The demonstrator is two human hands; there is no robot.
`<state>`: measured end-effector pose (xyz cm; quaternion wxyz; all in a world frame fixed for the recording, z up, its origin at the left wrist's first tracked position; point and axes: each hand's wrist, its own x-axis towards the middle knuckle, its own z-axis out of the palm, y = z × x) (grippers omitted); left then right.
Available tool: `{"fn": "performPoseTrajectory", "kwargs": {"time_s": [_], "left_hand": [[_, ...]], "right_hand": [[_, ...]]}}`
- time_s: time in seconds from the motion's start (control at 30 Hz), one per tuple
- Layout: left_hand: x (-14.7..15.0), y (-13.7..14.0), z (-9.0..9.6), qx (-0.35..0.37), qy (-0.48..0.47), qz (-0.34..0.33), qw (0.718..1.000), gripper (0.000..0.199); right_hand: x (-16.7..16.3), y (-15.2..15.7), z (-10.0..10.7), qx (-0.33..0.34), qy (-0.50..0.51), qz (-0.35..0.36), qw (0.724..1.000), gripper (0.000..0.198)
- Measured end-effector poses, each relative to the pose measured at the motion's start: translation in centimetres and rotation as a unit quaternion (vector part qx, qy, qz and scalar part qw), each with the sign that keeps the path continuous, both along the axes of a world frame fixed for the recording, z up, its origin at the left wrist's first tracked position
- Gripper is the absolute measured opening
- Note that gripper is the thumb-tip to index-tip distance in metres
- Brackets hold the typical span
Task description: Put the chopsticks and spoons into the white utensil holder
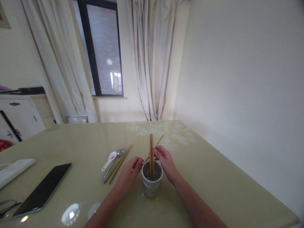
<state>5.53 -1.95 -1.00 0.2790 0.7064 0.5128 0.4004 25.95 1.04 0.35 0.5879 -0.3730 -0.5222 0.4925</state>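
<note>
A grey utensil holder [152, 190] with a pale rim stands on the table between my hands. Several chopsticks [151, 158] rise upright from it. Just behind them a single chopstick [160, 139] slants up to the right. My right hand [166, 163] is closed on its middle, partly hidden by the upright ones. At the lower end of that chopstick, my left hand [130, 173] has its fingers pinched together beside the holder's rim. To the left of that hand lie loose chopsticks [119, 164], metal spoons [121, 152] and a white spoon [110, 159].
A dark tablet-like device [44, 190] lies at the left, with a white object [16, 171] beyond it and eyeglasses [8, 207] near the edge. The glossy table [213, 190] meets a white wall [249, 95] on the right. Curtains [154, 63] hang at the back.
</note>
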Motion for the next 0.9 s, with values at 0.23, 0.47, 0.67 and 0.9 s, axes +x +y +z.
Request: {"fn": "performPoseTrajectory", "kwargs": {"time_s": [0.23, 0.47, 0.67, 0.9], "left_hand": [[-4.6, 0.9, 0.2, 0.021, 0.390, 0.233, 0.890, 0.031], [-4.7, 0.8, 0.1, -0.020, 0.443, 0.220, 0.869, 0.029], [-4.7, 0.7, -0.1, -0.026, 0.445, 0.227, 0.866, 0.031], [-3.5, 0.2, 0.1, 0.023, 0.447, 0.212, 0.869, 0.032]], "right_hand": [[6.2, 0.5, 3.1, 0.117, 0.116, -0.247, 0.955, 0.037], [4.3, -1.2, 3.5, 0.101, 0.074, -0.134, 0.983, 0.034], [2.1, -1.5, 2.4, 0.076, -0.064, -0.047, 0.994, 0.031], [2.0, -1.6, 2.1, 0.071, -0.069, -0.014, 0.995, 0.032]]}}
